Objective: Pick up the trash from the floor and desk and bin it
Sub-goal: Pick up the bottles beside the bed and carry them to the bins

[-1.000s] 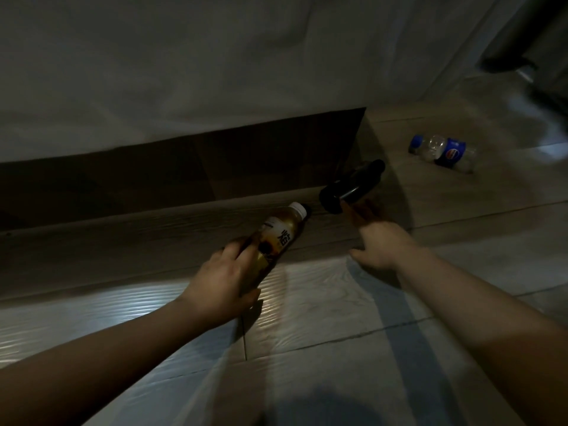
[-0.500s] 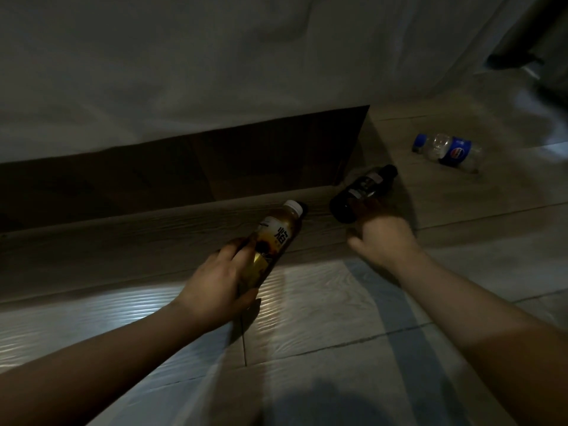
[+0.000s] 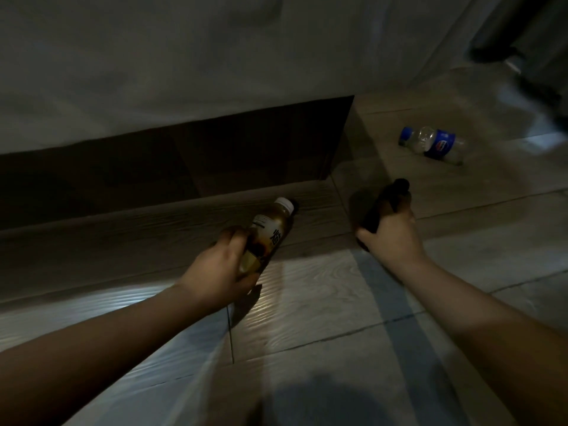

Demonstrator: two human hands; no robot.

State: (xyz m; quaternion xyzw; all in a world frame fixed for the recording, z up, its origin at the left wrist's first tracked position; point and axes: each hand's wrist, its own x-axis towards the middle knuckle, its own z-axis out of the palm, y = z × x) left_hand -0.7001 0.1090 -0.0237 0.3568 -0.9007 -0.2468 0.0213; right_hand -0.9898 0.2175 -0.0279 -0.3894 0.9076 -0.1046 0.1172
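— Which bottles are there?
— Three. An amber bottle (image 3: 270,235) with a white cap and pale label is tilted, cap pointing far and right, gripped by the left hand (image 3: 221,272).
— The others?
— To its right, the right hand (image 3: 393,238) grips a dark bottle (image 3: 384,207). Farther right, a clear bottle (image 3: 431,145) with a blue cap and label lies on its side.

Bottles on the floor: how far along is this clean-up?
Nothing shows as binned yet; no bin is in view. In hand: the left hand grips an amber bottle with a white cap, and the right hand grips a dark bottle. Left to do: the blue-labelled clear bottle lying on the floor further off, then binning all three. The desk is out of view.
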